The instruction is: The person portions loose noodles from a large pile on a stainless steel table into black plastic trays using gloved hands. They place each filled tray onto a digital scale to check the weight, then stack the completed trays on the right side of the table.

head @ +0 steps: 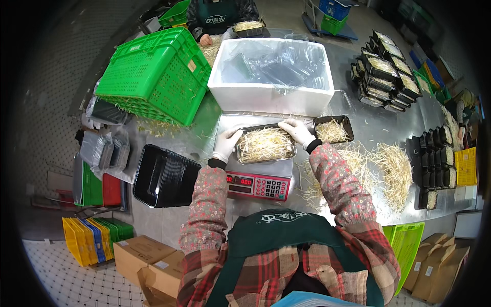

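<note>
My left hand [227, 143], in a white glove, grips the left end of a black plastic tray of bean sprouts [266, 144]. My right hand [297, 131], gloved too, has its fingers on the tray's upper right corner. The tray is over the metal platform of a red electronic scale [257, 185]; whether it rests there I cannot tell. Right of my right hand stands a smaller-looking black tray of sprouts [331, 129]. Loose bean sprouts [392, 172] lie in heaps on the steel table. A stack of empty black trays [167, 176] lies left of the scale.
Beyond the scale stands a white foam box [271, 100] holding clear plastic lids. A green crate [153, 76] leans at its left. Filled trays [387, 73] are stacked at the back right, others stand at the right edge. A co-worker's hand [206, 40] is across the table.
</note>
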The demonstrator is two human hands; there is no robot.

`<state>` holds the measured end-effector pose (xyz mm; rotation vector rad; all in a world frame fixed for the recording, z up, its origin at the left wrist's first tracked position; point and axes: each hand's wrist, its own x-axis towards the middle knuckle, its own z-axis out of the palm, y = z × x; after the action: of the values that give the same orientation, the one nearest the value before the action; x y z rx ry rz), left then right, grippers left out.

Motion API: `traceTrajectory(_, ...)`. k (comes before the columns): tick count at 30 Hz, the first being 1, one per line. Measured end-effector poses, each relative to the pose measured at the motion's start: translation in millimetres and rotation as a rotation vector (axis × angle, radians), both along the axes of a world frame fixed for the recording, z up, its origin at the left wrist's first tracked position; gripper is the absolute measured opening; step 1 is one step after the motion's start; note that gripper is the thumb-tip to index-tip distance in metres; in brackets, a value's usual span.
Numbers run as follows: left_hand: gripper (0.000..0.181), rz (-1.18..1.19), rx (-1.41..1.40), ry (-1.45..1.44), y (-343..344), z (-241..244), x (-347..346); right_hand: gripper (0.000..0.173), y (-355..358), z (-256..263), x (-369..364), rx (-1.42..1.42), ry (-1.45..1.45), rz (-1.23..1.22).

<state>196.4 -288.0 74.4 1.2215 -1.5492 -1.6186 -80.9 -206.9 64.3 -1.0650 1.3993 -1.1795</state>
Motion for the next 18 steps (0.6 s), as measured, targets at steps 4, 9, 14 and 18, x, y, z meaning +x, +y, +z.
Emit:
traceTrajectory(4, 0.02, 0.014, 0.059, -0.043, -6, -16, 6, 0.018, 5, -9, -3, 0.052, -0.183, -0.01)
traceTrajectory(9, 0.014, 0.139, -0.117, 0.199, -3, -38, -1, 0.016, 1, -24, 11, -0.041, -0.243, -0.093)
traceTrajectory(14, 0.021, 0.164, -0.03, 0.125, 12, -12, -11, 0.025, 12, -19, -4, -0.086, -0.004, -0.14)
traceTrajectory(18, 0.036, 0.103, 0.212, 0.004, 57, 15, 32, 0.041, 65, 22, -9, 0.294, -0.146, 0.049)
